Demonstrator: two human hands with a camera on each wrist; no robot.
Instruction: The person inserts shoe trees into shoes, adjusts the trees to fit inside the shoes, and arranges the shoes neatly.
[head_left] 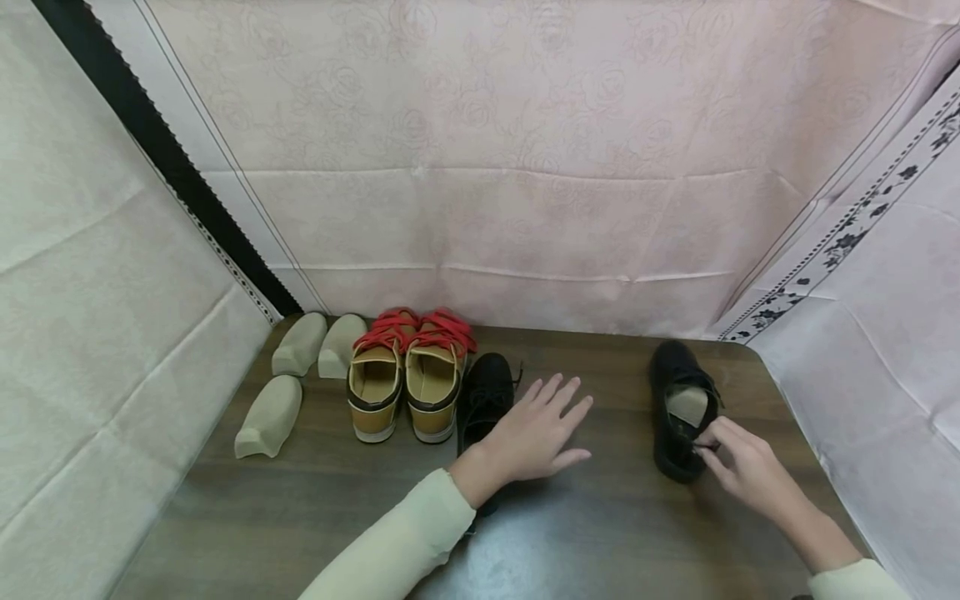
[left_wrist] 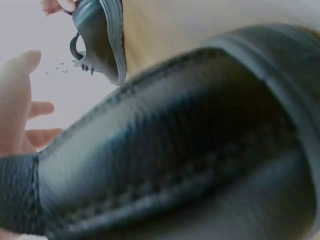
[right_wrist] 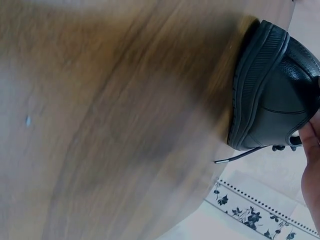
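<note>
On the right of the wooden surface stands a black lace-up shoe (head_left: 660,392), toe to the back. A cream shoe insert (head_left: 687,406) shows in its opening. My right hand (head_left: 742,467) pinches the collar edge of this shoe between thumb and fingers; in the right wrist view, the hand (right_wrist: 312,170) is partly cut off at the frame's edge. With fingers spread, my left hand (head_left: 528,433) hovers over the other black shoe (head_left: 487,387), and the forearm hides much of that shoe. This nearer shoe (left_wrist: 165,135) fills most of the left wrist view.
Beside the left black shoe stands a pair of tan shoes (head_left: 435,392) with red laces. Farther left lie three cream inserts, one (head_left: 270,417) in front of the others. White and pink patterned cloth (head_left: 525,233) walls the back and both sides.
</note>
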